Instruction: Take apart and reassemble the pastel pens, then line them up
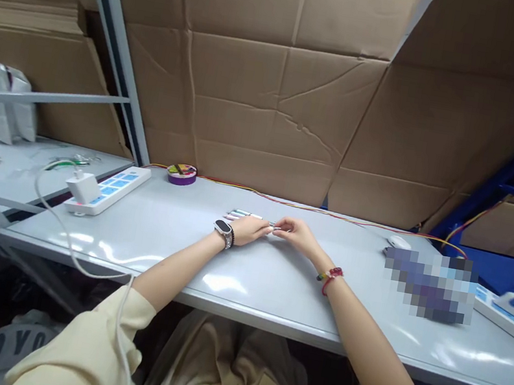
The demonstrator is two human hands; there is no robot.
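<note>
Several slim pens [236, 214] in pale and dark colours lie side by side on the white table [270, 290], partly covered by my left hand. My left hand [249, 231], with a smart band on its wrist, has its fingers pressed together over the pens. From the right, my right hand [297, 233] meets it, thumb and fingertips pinched at a thin, light piece near the pens' far ends. That piece is too small and too covered to name. Both hands rest low over the tabletop, fingertips almost touching.
A purple-edged tape roll [182, 175] sits at the back left. Left of it lies a power strip [114, 190] with a white charger [83, 188]; its cable hangs over my left arm. A white mouse [399, 242] and another power strip [507, 318] are at right. Cardboard [272, 103] walls the back.
</note>
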